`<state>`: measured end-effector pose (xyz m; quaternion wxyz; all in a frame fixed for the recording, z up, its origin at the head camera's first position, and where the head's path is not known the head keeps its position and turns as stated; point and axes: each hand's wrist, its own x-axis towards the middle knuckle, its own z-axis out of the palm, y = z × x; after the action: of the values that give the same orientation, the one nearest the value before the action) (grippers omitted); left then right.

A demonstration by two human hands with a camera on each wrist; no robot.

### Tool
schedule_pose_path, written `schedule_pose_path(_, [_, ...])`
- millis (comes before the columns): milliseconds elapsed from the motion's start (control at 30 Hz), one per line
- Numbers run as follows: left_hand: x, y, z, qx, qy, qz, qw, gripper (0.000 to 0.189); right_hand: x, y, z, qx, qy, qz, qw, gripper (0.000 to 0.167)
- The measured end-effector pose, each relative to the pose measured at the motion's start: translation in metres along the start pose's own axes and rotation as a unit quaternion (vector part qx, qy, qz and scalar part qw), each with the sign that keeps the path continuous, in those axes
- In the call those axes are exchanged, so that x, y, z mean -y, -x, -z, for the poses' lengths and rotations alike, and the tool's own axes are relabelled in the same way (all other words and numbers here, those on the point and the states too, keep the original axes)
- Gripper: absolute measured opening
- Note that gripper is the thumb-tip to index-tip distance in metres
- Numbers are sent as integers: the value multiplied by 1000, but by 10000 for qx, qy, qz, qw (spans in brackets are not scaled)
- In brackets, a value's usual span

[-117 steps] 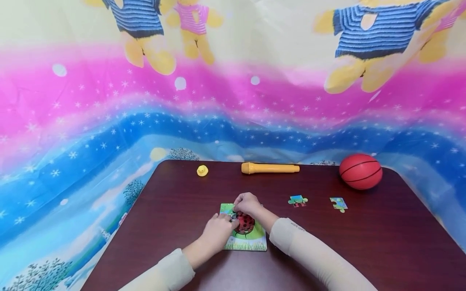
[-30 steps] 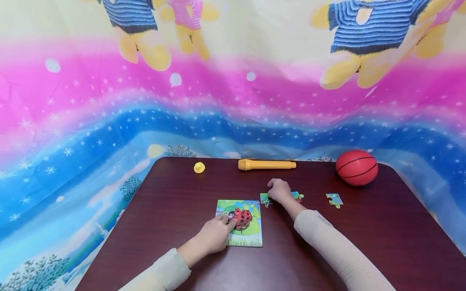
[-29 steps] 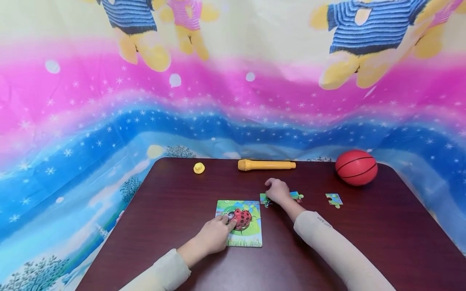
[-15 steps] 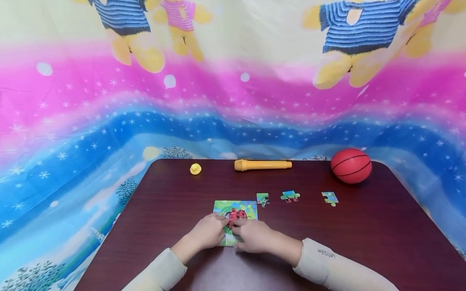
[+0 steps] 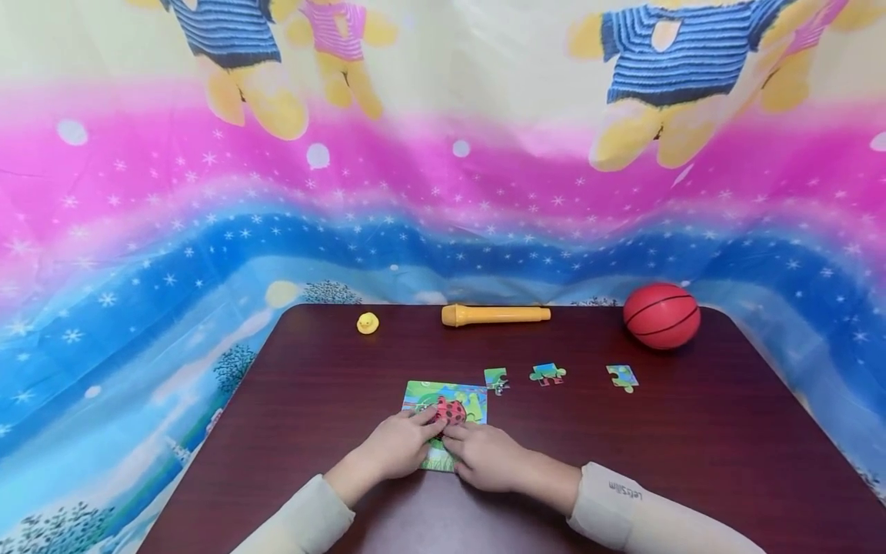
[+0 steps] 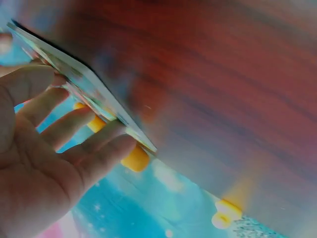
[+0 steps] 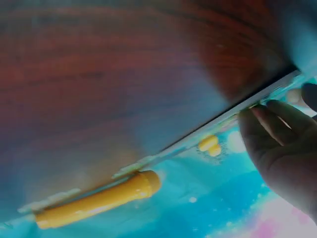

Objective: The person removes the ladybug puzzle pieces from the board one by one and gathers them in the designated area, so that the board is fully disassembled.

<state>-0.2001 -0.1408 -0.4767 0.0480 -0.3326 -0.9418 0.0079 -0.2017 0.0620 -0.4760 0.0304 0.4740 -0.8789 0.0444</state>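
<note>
A square jigsaw puzzle (image 5: 477,396) with a ladybug picture lies flat on the dark table, partly hidden by both hands. My left hand (image 5: 398,445) rests on its left side, fingers stretched toward the ladybug. From the right, my right hand (image 5: 487,458) touches the lower right part, its fingertips close to the left ones. In the left wrist view the left fingers (image 6: 101,141) lie fairly straight against the puzzle's face. The right fingers (image 7: 255,131) touch it too, in the right wrist view. Just off the upper right corner sits a loose puzzle piece (image 5: 494,377).
Two more loose pieces lie farther right, a green-and-red piece (image 5: 548,375) and a blue-green piece (image 5: 622,376). Along the back edge are a yellow rubber duck (image 5: 368,323), a yellow toy microphone (image 5: 495,315) and a red ball (image 5: 661,315). A printed curtain (image 5: 443,231) hangs behind.
The right hand carried a piece off the puzzle, set it by the upper right corner and came back onto the puzzle's lower right. The left hand stayed on the puzzle.
</note>
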Motion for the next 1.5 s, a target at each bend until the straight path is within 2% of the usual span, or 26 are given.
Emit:
schedule_pose_path(67, [-4,0,0,75,-174,-46,9998,40,-4,-3,-3,-494,-283,-227,9981,34])
schedule_pose_path(167, [-7,1,-1,250,-180,136,9994,38,-11,-7,-6,-1010,-405,-831,9906,33])
schedule_pose_path(233, [-9,2,-1,403,-143,303,9986,39,-14,-9,-7,-919,-144,-1322,9868,39])
schedule_pose_path(333, [-10,3,-2,476,-181,340,9981,41,-16,-10,-8,-457,145,-1767,9831,50])
schedule_pose_path(433, [-10,4,-2,417,-278,266,9984,41,-17,-11,-9,-205,218,-1890,9815,52])
schedule_pose_path(600, [-9,5,-2,288,-385,213,9986,41,-19,-15,-9,-224,320,-2052,9779,52])
schedule_pose_path(700, [-8,5,-2,337,-394,224,9984,41,-23,-18,-7,-262,285,-2072,9775,48])
schedule_pose_path(800, [-8,5,-3,395,-414,257,9980,42,-29,-22,-6,-374,37,-2107,9768,37])
schedule_pose_path(900, [-8,5,-3,411,-439,298,9977,42,-34,-26,-6,-414,-401,-2300,9715,27])
schedule_pose_path(1067, [-9,5,-2,461,-413,331,9975,43,-38,-32,-5,-297,-998,-2628,9592,25])
schedule_pose_path(1200, [-9,5,-1,516,-387,358,9973,44,-37,-35,-1,-319,-1189,-2679,9556,24])
schedule_pose_path(1300, [-9,5,0,537,-348,373,9973,45,-35,-37,2,-195,-1009,-2778,9551,22])
schedule_pose_path(1500, [-8,5,2,530,-286,373,9975,45,-36,-37,11,561,-297,-3129,9477,55])
